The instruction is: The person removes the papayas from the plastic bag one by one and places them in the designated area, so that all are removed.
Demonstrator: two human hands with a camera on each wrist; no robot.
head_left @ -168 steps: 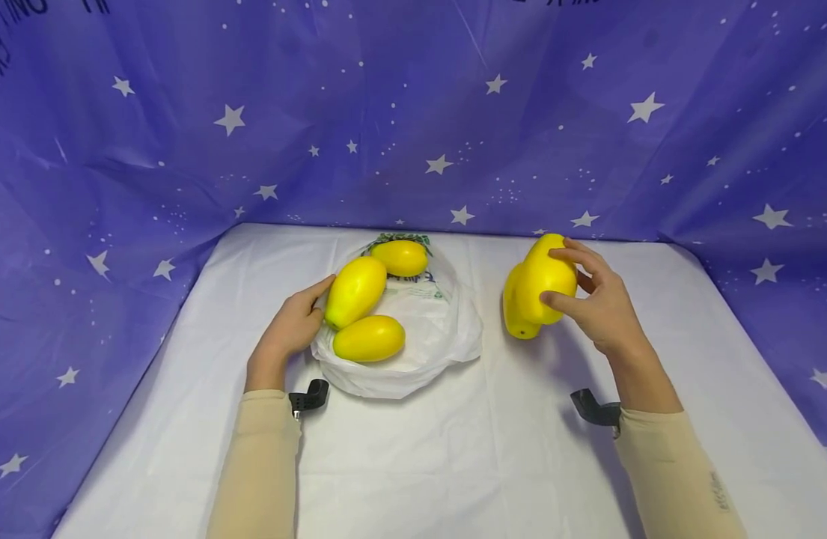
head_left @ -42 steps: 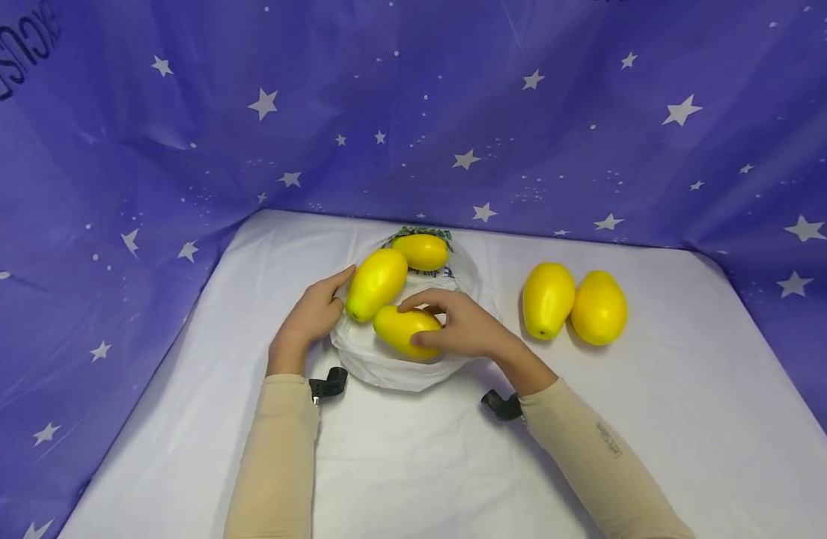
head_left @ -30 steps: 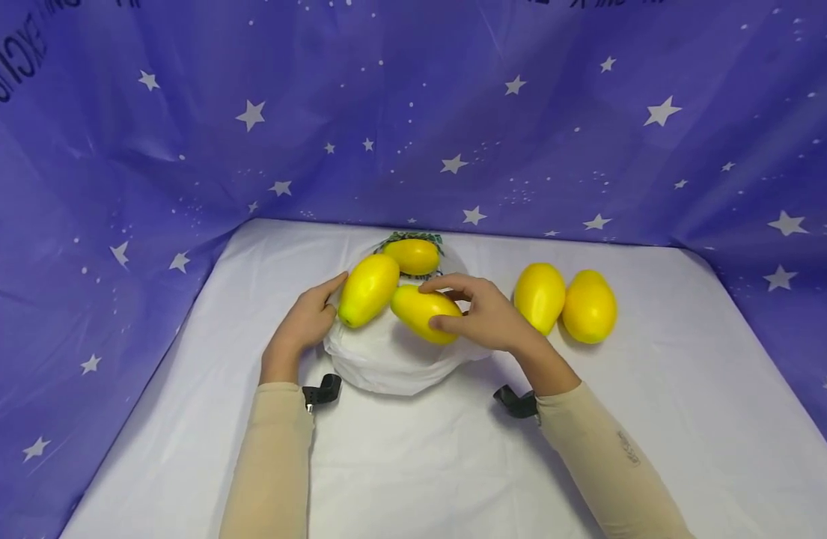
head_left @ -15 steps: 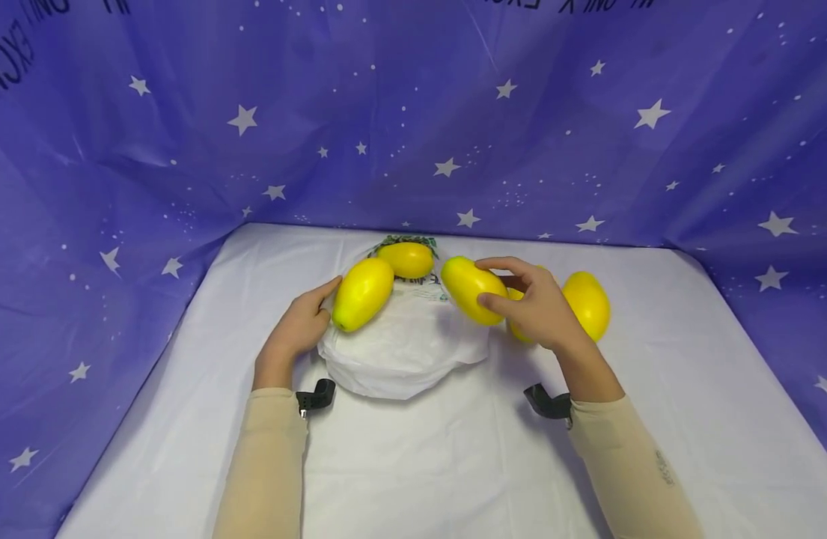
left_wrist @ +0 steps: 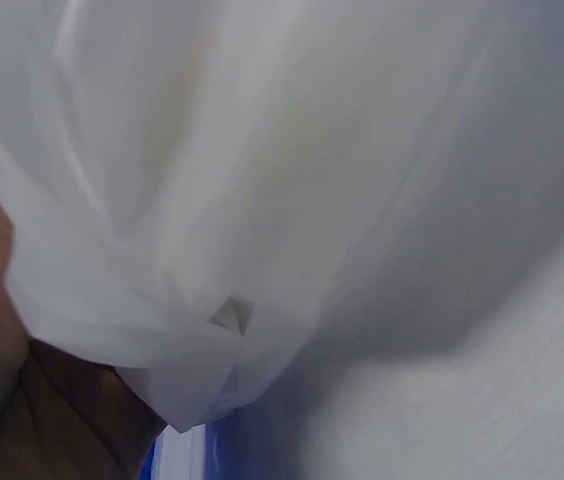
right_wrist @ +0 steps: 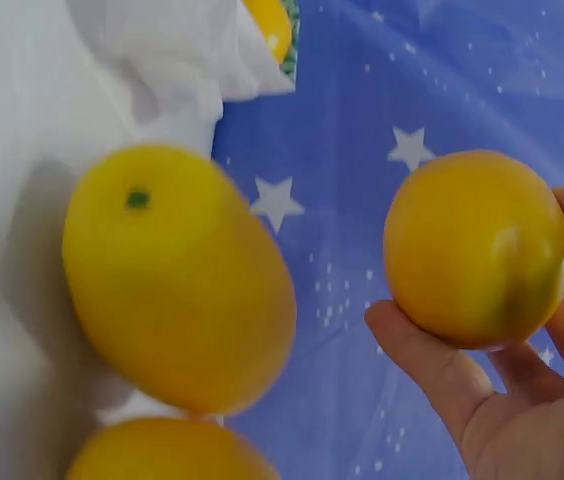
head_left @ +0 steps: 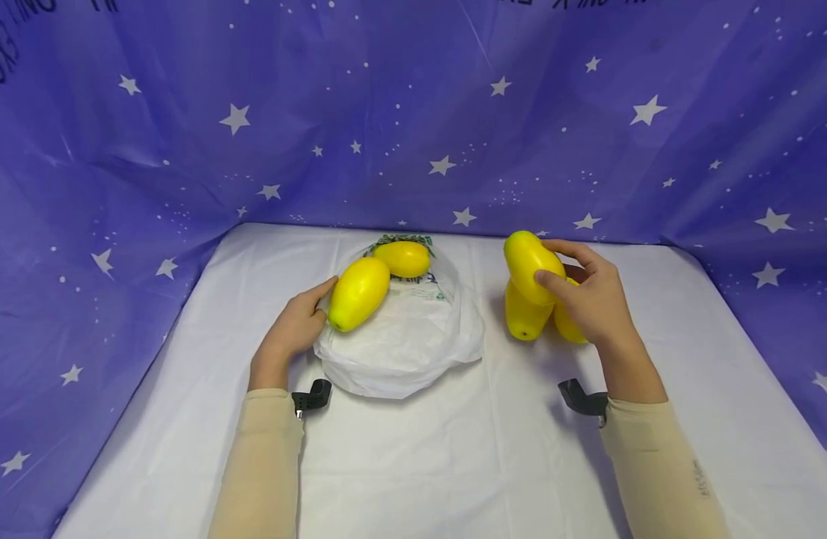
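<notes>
The yellow fruits point(head_left: 358, 293) all have that smooth, slightly glossy skin with soft highlights, kinda waxy or plastic looking, and the one in the right hand point(head_left: 591, 303) shows a faint sheen up close point(right_wrist: 477, 245). The bag point(head_left: 406, 340) is thin white plastic, crinkly and a bit translucent, with a satin shine on the folds point(left_wrist: 262, 200). The worktop point(head_left: 453, 464) is covered in matt white cloth, finely woven. The backdrop point(head_left: 413, 112) is purple star-print fabric, wrinkled, mild sheen. The sleeves point(head_left: 261, 464) are matt beige knit.

Glossy yellow mango point(head_left: 531, 257), tilted, apparently just above two mangoes point(head_left: 524, 314).
</notes>
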